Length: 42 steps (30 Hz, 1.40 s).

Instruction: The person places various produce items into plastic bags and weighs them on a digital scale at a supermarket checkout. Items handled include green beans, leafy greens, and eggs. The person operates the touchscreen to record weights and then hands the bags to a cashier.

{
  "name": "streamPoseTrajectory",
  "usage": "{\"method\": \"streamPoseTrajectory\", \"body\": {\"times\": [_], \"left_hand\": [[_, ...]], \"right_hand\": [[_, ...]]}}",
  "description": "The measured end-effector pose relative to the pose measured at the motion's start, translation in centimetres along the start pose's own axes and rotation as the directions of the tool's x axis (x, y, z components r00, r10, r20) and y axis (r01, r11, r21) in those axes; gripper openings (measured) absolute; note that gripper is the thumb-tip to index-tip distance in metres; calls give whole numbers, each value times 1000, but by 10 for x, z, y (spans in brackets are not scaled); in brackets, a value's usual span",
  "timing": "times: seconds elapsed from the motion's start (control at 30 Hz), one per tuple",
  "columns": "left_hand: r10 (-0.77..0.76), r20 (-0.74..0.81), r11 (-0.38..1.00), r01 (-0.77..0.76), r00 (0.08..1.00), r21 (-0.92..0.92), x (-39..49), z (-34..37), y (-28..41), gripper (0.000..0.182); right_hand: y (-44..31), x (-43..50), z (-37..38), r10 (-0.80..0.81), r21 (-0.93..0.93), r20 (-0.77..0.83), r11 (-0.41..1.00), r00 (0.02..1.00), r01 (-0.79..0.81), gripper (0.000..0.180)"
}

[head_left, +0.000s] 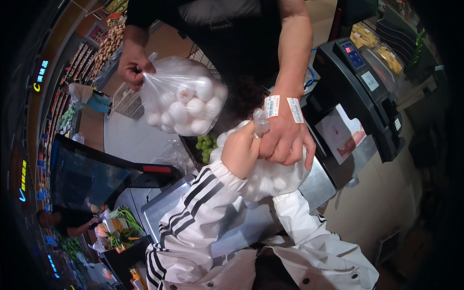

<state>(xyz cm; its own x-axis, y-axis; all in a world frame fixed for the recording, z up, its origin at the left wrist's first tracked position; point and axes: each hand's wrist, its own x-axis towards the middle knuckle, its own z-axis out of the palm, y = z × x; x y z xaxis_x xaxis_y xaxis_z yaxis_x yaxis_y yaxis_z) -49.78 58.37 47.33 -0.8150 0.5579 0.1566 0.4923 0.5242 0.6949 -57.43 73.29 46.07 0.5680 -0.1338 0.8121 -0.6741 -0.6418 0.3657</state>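
My left hand (239, 150) grips the gathered, twisted neck of a clear plastic bag (279, 181) of white rounded items, perhaps eggs. Against my fingers, at the same neck, is the hand (284, 134) of a person opposite, with two printed stickers on its back. My right sleeve (295, 212) runs up to the bag's lower right side, and the right hand itself is hidden behind the bag. The person's other hand (134, 65) holds up a second clear bag (185, 98) of similar white items by its top.
A black label-printing machine (357, 83) with a lit display stands at the right. To the left is a dark screen (94, 163) beside a metal scale plate (163, 203). Green grapes (206, 146) lie beyond my left hand. Vegetables (121, 232) sit lower left.
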Motion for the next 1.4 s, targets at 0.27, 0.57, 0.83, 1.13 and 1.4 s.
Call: {"method": "streamPoseTrajectory", "body": {"times": [0.27,0.57,0.83,1.13,1.4], "left_hand": [[51,-81,995,-58,995,-86,21,-4,2,16],[-6,-582,979,-113,813,-168,34,-75,-17,42],[-230,-871,942,323,434,-88,60,-181,-97,75],[-247,-895,910,406,371,-83,68,-176,-97,79],[-308,-882,951,131,358,-279,69,-169,-79,65]], "right_hand": [[4,6,-19,116,58,-12,992,993,-115,40],[10,1,-55,183,137,-6,974,983,-180,43],[-59,-67,72,585,311,-654,785,479,-535,45],[8,-93,220,833,955,-115,243,-541,171,45],[152,-134,179,677,865,-474,477,-564,-155,44]]}}
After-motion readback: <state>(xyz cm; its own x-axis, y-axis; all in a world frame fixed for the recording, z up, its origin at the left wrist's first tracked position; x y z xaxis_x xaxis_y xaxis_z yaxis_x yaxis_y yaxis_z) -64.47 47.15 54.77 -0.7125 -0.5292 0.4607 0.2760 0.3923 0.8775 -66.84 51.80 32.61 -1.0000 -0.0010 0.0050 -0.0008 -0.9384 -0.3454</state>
